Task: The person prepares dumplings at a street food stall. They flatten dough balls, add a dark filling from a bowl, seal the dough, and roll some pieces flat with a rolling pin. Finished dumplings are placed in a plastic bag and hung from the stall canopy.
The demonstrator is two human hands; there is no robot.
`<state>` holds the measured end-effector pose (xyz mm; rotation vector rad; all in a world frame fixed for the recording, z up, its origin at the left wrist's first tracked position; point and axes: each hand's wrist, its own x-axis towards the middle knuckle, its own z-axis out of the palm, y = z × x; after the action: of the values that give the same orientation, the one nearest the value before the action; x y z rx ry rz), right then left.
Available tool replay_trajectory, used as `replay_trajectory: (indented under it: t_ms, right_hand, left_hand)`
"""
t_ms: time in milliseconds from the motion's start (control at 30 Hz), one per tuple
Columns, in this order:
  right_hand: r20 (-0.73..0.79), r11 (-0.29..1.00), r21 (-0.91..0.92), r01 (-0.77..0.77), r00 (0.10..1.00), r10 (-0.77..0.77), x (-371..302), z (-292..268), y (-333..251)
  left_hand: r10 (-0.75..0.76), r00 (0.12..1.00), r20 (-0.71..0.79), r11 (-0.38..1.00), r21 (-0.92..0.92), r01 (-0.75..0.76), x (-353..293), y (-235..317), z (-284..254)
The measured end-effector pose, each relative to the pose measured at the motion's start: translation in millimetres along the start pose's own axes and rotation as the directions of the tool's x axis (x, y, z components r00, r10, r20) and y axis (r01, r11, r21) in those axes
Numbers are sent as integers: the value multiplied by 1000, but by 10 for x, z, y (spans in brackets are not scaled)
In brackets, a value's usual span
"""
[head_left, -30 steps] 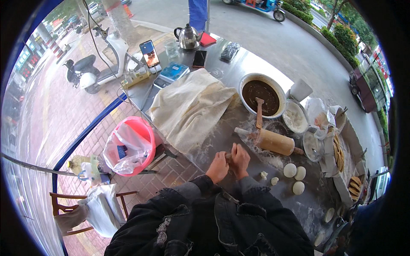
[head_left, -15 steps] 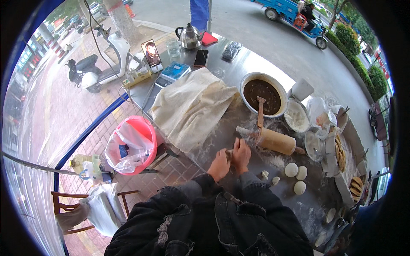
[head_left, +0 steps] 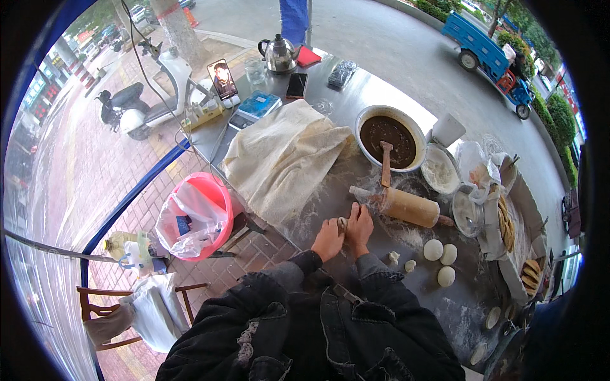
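Close together over the metal table (head_left: pixel 365 282), my left hand (head_left: pixel 328 240) and my right hand (head_left: pixel 359 228) are both closed on a small piece of dough (head_left: pixel 342 224). Only a pale bit of it shows between the fingers. Just beyond my right hand lies a thick wooden rolling pin (head_left: pixel 410 208), dusted with flour. Two little scraps of dough (head_left: pixel 410 266) rest to the right of my wrists. Farther right sit three round dough balls (head_left: pixel 447 276). A beige cloth (head_left: pixel 283 159) spreads over the table beyond my left hand, covering whatever is under it.
A bowl of brown paste (head_left: pixel 389 136) holds a wooden spatula (head_left: pixel 386 162); beside it stands a bowl of flour (head_left: pixel 440 170). Flatbreads (head_left: pixel 532 277) lie in a lined box at right. A kettle (head_left: pixel 279 54), scale (head_left: pixel 257 106) and phones stand far back. A pink bin (head_left: pixel 222 190) is left.
Both hands stay together, shifting slightly, and more of the pale dough now shows between them. On the road, the blue three-wheeled cart has moved right.
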<state>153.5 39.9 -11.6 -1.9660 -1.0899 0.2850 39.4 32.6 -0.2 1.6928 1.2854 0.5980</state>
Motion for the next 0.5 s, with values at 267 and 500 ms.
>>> replay_trajectory:
  t_ms: [267,500]
  right_hand:
    - [28,950,-184,253,967,-253,-375,-248,48]
    - [99,975,111,-191,979,180,-131,-98,-40]
  left_hand:
    - [250,964,93,964,72,-257,-174,-84,47]
    - [97,991,88,993,62,-102,43,43,-7]
